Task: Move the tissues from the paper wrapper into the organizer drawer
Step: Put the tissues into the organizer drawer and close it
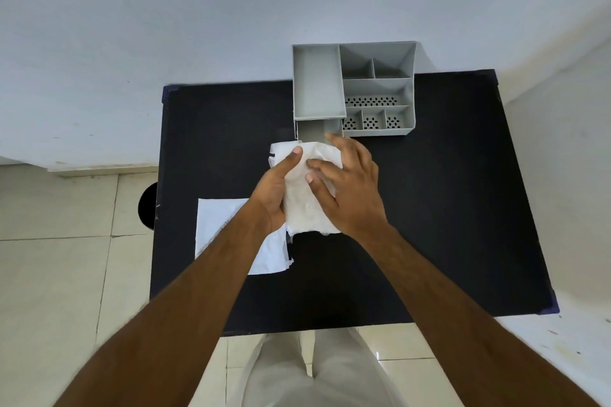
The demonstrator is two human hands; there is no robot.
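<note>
Both hands, left hand [274, 195] and right hand [347, 188], clasping tissues [304, 205], long axis aimed at drawer [314, 132] just beyond, toward table's [446, 208] far edge.

Organizer [377, 89] behind tissues [307, 195]; wrapper [218, 221] left, on table [446, 208].

Black table [446, 208] — pale wall [198, 10], cream tiled floor [59, 274]
</note>
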